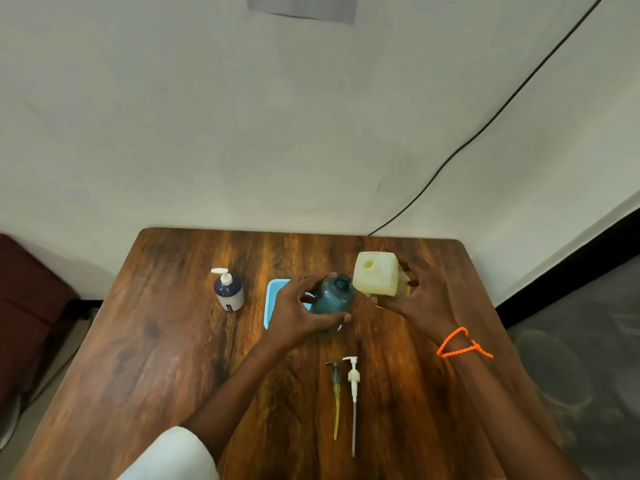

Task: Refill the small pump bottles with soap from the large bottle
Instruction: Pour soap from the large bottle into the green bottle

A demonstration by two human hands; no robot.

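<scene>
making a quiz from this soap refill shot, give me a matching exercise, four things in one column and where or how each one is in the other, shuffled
Things:
1. teal bottle
2. large pale bottle
3. navy and white bottle
4. two loose pumps

States:
A. standing alone at the left, pump fitted
B. lying flat on the table, nearest the camera
C. held in the right hand, tipped over
D. held in the left hand, neck open, over the blue tray

Pairs: 1-D, 2-C, 3-A, 4-B

Uncapped teal bottle (332,295) tilts against the pale yellow large bottle (376,274); two pumps (353,382) lie nearby.
</scene>
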